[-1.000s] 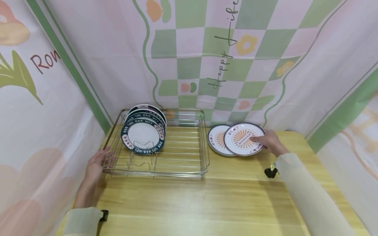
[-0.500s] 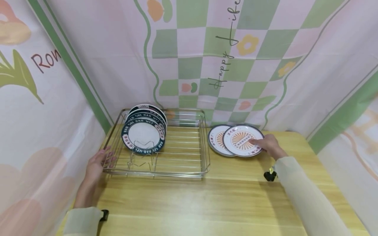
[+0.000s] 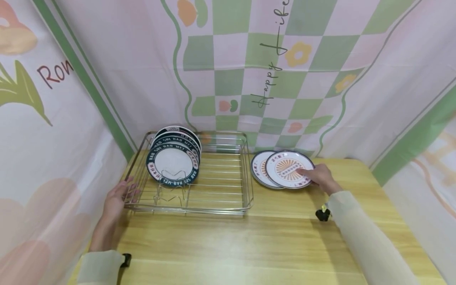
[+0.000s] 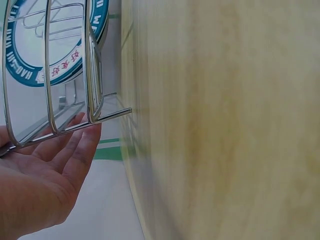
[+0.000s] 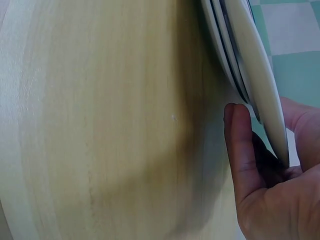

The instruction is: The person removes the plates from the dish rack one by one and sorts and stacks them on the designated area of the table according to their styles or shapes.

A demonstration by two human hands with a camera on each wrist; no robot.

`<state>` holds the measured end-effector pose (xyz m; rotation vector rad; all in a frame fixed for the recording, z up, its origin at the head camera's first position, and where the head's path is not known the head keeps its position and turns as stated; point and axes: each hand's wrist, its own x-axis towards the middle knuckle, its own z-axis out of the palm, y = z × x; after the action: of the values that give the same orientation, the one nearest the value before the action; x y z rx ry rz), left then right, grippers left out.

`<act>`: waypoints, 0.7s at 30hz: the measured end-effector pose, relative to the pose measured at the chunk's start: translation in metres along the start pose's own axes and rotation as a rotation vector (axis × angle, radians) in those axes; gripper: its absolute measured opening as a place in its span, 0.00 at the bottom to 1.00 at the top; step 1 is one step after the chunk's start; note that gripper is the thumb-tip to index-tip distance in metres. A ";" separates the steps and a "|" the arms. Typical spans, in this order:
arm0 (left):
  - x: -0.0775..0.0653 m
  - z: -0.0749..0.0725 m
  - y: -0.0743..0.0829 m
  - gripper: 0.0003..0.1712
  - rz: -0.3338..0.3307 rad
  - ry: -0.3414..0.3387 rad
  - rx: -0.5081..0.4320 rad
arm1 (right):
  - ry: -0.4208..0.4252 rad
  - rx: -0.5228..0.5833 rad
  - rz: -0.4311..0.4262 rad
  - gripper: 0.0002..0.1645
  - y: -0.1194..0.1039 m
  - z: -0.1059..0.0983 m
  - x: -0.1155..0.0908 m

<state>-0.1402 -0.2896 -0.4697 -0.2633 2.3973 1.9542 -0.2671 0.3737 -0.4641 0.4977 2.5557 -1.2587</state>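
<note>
My right hand (image 3: 318, 177) pinches a white plate (image 3: 279, 168) with an orange sunburst and dark rim, thumb on its face and fingers beneath. This plate overlaps another sunburst plate (image 3: 259, 174) on the left; the right wrist view shows several plate edges (image 5: 227, 55) close together, the held one (image 5: 257, 65) outermost. At the left side of a wire dish rack (image 3: 217, 211), my left hand (image 3: 114, 196) holds the rail, fingers along the wires (image 4: 47, 90). Several white plates with dark green lettered rims (image 3: 173, 164) lean upright in the rack's left half.
Under everything is a wooden table (image 3: 228, 249). A patterned cloth (image 3: 228, 51) hangs right behind the rack and plates, with more cloth (image 3: 53, 158) close on the left. A bent-wire holder (image 3: 171, 198) sits at the rack's front left.
My right hand has slid the held sunburst plate a little left, so it covers more of the plate beneath. The left hand and rack have stayed in place.
</note>
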 end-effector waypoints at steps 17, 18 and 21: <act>0.000 0.000 0.001 0.33 -0.014 0.015 -0.040 | -0.043 0.092 -0.069 0.28 -0.003 0.027 -0.002; 0.000 0.000 0.001 0.33 -0.018 0.014 -0.044 | -0.045 0.092 -0.077 0.28 -0.003 0.028 -0.002; 0.001 0.000 0.001 0.33 -0.027 0.007 -0.046 | -0.037 0.067 -0.090 0.29 -0.004 0.033 -0.002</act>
<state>-0.1410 -0.2896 -0.4692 -0.3034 2.3425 2.0022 -0.2646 0.3442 -0.4804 0.3726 2.5375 -1.3747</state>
